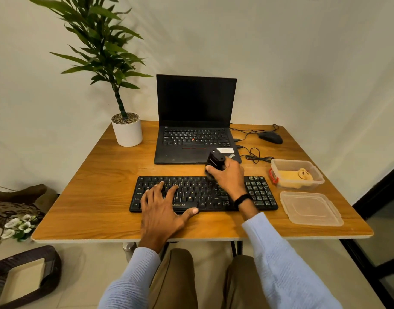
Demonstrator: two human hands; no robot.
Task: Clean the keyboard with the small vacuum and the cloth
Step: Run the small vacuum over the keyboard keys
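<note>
Gripping small vacuum (215,161), right hand (227,177) at keyboard (202,195) top edge; left hand (162,210) flat, fingers spread, frame-left half; long axis left-right.

Pale blue ribbed sleeves (280,264); black wristband (242,200), right wrist; khaki trousers (176,279)

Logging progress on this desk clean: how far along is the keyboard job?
Done: the lid lies off the container and the small vacuum is out. In hand: the right hand grips it at the top rows of the keyboard, left hand flat on the left keys. Left: wiping; the yellow cloth sits in the container. How much is vacuumed cannot be told.
</note>
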